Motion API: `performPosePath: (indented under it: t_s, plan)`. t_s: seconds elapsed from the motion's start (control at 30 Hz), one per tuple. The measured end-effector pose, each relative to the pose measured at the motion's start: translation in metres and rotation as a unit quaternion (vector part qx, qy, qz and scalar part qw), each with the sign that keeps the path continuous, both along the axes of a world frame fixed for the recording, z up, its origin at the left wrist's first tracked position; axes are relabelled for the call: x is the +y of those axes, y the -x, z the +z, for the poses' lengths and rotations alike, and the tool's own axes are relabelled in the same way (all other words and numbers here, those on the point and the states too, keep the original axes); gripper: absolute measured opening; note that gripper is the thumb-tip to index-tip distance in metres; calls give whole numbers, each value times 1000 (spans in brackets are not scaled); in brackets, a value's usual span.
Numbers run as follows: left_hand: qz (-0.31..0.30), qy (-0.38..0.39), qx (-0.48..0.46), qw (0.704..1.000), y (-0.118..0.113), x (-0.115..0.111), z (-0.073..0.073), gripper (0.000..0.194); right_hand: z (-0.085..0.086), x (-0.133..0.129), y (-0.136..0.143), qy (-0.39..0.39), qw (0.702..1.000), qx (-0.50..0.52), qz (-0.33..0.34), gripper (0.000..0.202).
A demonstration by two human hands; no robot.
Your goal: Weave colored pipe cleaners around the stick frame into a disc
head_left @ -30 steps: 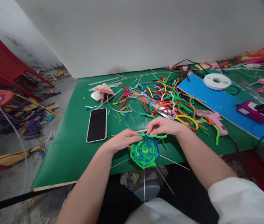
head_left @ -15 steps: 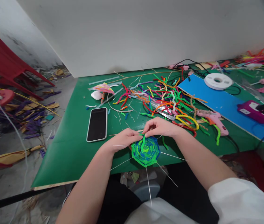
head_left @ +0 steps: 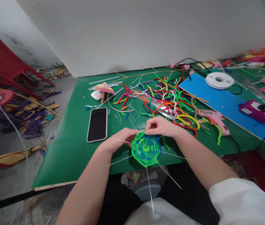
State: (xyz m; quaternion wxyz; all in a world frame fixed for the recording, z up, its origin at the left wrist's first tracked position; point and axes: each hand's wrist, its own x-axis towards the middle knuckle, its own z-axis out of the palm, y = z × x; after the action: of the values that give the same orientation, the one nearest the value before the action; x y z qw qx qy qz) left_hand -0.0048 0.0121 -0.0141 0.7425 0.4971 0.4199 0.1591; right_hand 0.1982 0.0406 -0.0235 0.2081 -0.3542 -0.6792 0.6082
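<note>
A round web (head_left: pixel 146 149) woven from green and blue pipe cleaners hangs in front of me at the table edge, with thin pale wire spokes sticking out around it. My left hand (head_left: pixel 126 136) is closed on its upper left rim. At the top rim, the thumb and fingers of my right hand (head_left: pixel 155 125) are pinched together where the green pipe cleaner (head_left: pixel 141 134) runs; its end is hidden by the fingers. Another green pipe cleaner (head_left: pixel 165 143) lies on the table just right of the web.
Beyond my hands lies a heap of coloured pipe cleaners (head_left: pixel 162 93). A phone (head_left: pixel 97 125) and a small pipe-cleaner umbrella (head_left: pixel 103 88) are on the left. To the right are a pink glue gun (head_left: pixel 213 119), a blue board (head_left: pixel 226 106), a white spool (head_left: pixel 219 80) and a purple power block (head_left: pixel 255 111).
The green strand that stood across the web's upper front now runs along its top rim. My hands have shifted slightly apart, and the web has tilted a little to face me.
</note>
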Motion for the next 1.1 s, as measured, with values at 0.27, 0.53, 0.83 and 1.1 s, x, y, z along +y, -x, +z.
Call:
performPosePath:
  t_s: [0.27,0.53,0.83,1.1]
  plan:
    - [105,29,-248,963,3,-2,2,69,-3,10,-10,-41,976,84,-195,24]
    - [130,49,-244,960,0,-4,1,45,-2,4,-2,-35,974,127,-182,16]
    - [127,36,-228,965,-6,-10,7,57,0,4,-7,-9,983,123,-135,13]
    - [126,29,-113,985,-6,-7,-2,46,22,1,-27,28,995,39,91,34]
